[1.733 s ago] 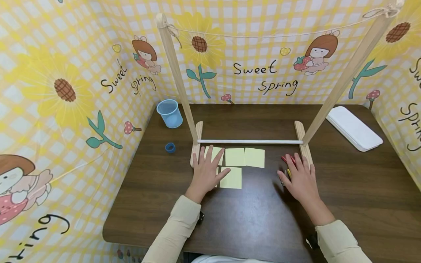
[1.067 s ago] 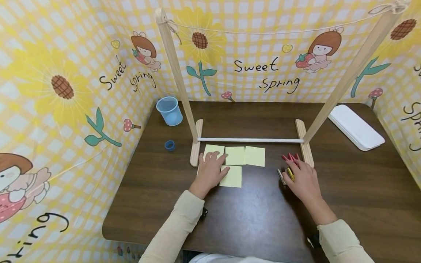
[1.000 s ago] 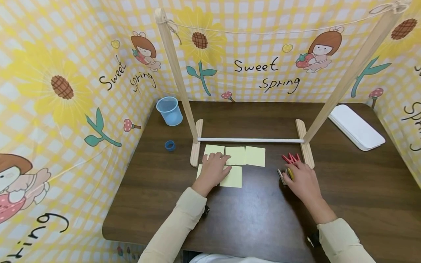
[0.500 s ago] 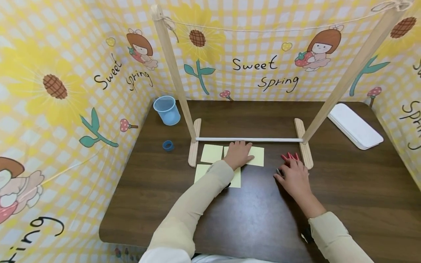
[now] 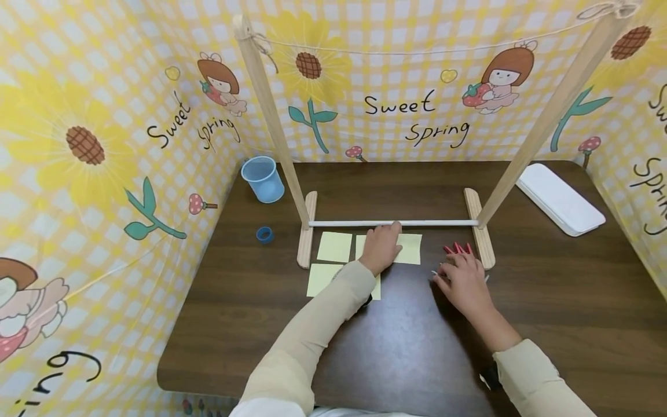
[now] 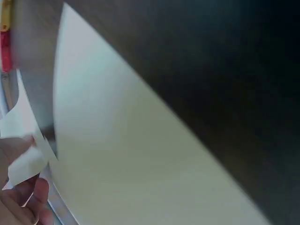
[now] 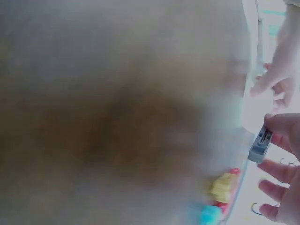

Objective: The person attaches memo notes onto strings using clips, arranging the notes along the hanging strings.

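Observation:
Several pale yellow sticky notes (image 5: 334, 247) lie on the dark wooden table in two rows. My left hand (image 5: 380, 248) reaches over the back row. Its thumb and fingers pinch a yellow note (image 6: 26, 165), whose edge is raised in the left wrist view. A grey clothespin (image 7: 261, 145) sits between the thumb and index finger of my right hand (image 5: 465, 288), the other fingers loosely bent. Red clothespins (image 5: 458, 249) lie just beyond the right hand. The right wrist view also shows a yellow clothespin (image 7: 222, 188) and a blurred teal piece (image 7: 210, 215).
A wooden frame (image 5: 271, 119) with a white crossbar (image 5: 349, 223) stands behind the notes, a string (image 5: 417, 52) tied across its top. At left are a blue cup (image 5: 264, 182) and a blue ring-shaped roll (image 5: 264, 234). A white case (image 5: 561, 198) lies at right.
My left hand has moved right from the left notes to the back row's middle and now pinches a note. The right hand has drawn slightly nearer me and holds a grey clothespin.

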Demonstrator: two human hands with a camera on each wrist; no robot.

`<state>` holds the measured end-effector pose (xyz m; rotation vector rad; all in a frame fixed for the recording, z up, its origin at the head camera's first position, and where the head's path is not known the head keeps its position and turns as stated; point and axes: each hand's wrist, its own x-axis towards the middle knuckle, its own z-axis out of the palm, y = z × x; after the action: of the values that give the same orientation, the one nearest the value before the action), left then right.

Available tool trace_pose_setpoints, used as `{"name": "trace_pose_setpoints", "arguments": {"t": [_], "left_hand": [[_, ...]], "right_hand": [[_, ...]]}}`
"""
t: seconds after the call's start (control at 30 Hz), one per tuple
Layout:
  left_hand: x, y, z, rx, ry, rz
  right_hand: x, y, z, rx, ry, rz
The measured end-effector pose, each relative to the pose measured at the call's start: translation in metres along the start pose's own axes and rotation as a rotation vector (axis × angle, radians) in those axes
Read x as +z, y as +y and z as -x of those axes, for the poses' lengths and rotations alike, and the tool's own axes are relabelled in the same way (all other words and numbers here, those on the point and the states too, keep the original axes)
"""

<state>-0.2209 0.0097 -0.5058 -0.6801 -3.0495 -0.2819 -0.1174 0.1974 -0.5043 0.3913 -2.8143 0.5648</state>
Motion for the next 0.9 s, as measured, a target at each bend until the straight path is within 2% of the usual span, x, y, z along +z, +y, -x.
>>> {"name": "trace_pose_setpoints", "arguments": {"t": [0.07, 0.13, 0.27, 0.37, 0.47, 0.5, 0.57, 0.73, 0.87, 0.9], "left_hand": [[-0.002, 0.001, 0.0, -0.024, 0.022, 0.118], [-0.006, 0.001, 0.0, -0.047, 0.017, 0.283], [-0.022, 0.001, -0.003, -0.064, -0.002, 0.719], [-0.042, 0.003, -0.005, -0.111, -0.007, 1.062], [-0.063, 0.004, -0.007, -0.174, 0.022, 1.324], [-0.072, 0.004, -0.008, -0.186, 0.036, 1.373], [-0.085, 0.002, -0.011, -0.173, 0.079, 1.43], [-0.126, 0.002, -0.016, -0.112, 0.193, 1.478], [-0.151, 0.009, -0.023, -0.073, 0.277, 1.53], [-0.156, 0.011, -0.025, -0.066, 0.295, 1.545]], "right_hand": [[-0.006, -0.002, -0.004, 0.002, 0.007, -0.047], [-0.014, -0.004, -0.009, 0.013, 0.003, -0.123], [-0.039, -0.008, -0.023, 0.047, -0.025, -0.314], [-0.063, -0.012, -0.035, 0.073, -0.072, -0.419], [-0.091, -0.02, -0.05, 0.074, -0.107, -0.504], [-0.1, -0.024, -0.056, 0.061, -0.1, -0.54], [-0.119, -0.034, -0.069, 0.029, -0.063, -0.629], [-0.161, -0.066, -0.103, -0.039, 0.105, -0.895], [-0.191, -0.09, -0.133, -0.064, 0.29, -0.913], [-0.198, -0.096, -0.14, -0.064, 0.332, -0.945]]}}
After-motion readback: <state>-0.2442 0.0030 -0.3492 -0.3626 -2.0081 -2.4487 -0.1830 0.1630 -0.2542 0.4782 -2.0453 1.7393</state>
